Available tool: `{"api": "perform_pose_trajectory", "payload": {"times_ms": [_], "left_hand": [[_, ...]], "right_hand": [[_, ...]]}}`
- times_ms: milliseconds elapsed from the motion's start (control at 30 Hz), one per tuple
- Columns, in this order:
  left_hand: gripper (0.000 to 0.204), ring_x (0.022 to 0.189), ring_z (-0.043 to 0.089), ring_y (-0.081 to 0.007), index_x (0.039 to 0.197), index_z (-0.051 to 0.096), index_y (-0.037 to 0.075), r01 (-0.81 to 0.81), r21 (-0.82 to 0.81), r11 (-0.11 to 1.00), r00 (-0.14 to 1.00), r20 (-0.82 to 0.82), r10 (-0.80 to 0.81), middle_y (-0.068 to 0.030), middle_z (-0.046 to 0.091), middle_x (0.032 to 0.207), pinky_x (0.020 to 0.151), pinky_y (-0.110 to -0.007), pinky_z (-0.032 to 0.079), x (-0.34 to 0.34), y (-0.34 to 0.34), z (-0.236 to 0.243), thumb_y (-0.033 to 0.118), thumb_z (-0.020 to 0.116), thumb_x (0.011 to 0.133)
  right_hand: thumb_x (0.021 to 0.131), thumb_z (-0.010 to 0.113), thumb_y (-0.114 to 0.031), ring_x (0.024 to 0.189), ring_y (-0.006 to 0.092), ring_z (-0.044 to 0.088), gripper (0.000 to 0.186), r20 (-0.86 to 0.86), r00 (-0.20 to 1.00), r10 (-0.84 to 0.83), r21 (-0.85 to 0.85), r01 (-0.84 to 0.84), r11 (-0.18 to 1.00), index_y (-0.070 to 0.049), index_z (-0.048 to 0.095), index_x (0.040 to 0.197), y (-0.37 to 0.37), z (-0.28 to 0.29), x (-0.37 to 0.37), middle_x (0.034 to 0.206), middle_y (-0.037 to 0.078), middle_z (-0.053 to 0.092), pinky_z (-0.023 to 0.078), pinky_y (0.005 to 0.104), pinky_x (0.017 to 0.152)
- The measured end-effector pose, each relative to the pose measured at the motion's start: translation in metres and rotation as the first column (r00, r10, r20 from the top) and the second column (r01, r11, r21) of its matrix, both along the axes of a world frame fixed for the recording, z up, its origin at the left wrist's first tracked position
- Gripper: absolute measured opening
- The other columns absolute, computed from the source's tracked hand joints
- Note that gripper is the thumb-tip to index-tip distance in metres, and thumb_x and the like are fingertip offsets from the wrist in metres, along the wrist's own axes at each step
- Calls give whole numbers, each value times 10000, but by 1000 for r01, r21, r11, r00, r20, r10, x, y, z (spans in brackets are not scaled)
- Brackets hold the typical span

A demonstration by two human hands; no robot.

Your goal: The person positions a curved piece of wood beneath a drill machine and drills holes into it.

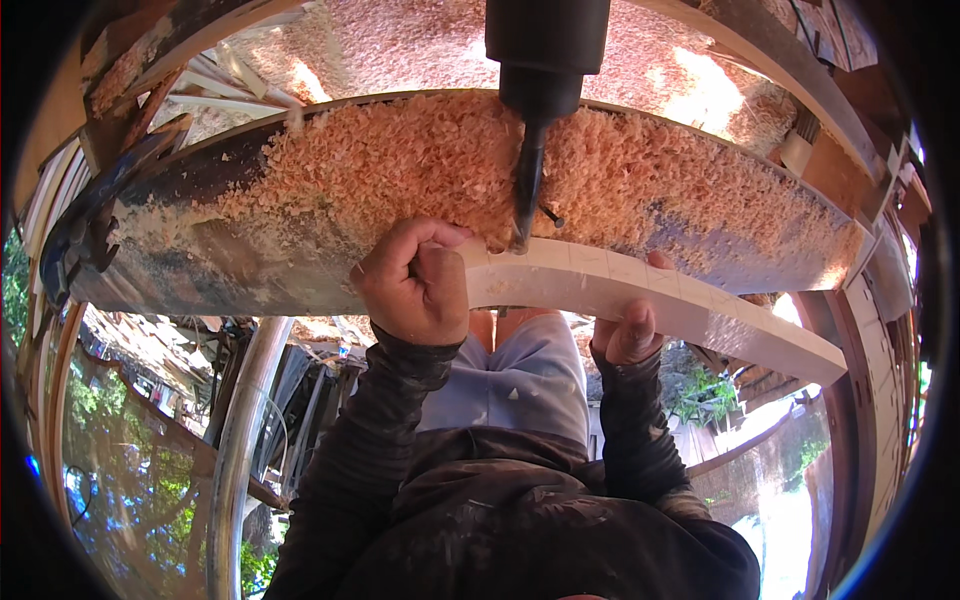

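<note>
A pale, curved length of wood [720, 325] lies at the near edge of a workbench [300, 270] and slopes down to the right past it. My left hand [415, 280] is closed around its left end, fingers curled and thumb on top. Farther right, my right hand [630, 330] grips the wood from the near side, with a fingertip showing over the far side. Pencil-like lines cross the wood's upper face. Above its left part, a dark machine spindle with a pointed bit [530, 185] comes down to the wood's far edge; the exact contact is hard to make out.
Reddish wood shavings [390, 160] cover much of the bench around the bit. A dark nail or bolt [551, 216] stands out beside the bit. Wood strips lean at the left, a metal pipe [240, 450] stands below the bench, and more shavings lie beyond it.
</note>
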State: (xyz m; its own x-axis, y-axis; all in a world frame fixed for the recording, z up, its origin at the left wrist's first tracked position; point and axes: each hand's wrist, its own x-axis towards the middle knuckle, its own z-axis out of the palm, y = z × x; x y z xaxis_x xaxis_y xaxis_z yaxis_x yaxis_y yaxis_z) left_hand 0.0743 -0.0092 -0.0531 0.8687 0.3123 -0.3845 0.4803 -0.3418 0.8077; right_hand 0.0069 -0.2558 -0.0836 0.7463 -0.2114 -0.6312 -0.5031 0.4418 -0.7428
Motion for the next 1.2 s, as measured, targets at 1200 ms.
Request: {"api": "perform_pose_trajectory", "payload": {"times_ms": [1200], "left_hand": [[72, 757, 632, -224, 835, 605, 16, 29, 137, 990, 972, 229, -60, -106, 623, 832, 709, -331, 511, 15, 1, -10, 41, 537, 825]], "right_hand": [[736, 904, -465, 1130, 296, 643, 919, 12, 997, -73, -21, 74, 997, -73, 412, 1405, 5, -6, 0, 1209, 111, 624, 530, 478, 999]]}}
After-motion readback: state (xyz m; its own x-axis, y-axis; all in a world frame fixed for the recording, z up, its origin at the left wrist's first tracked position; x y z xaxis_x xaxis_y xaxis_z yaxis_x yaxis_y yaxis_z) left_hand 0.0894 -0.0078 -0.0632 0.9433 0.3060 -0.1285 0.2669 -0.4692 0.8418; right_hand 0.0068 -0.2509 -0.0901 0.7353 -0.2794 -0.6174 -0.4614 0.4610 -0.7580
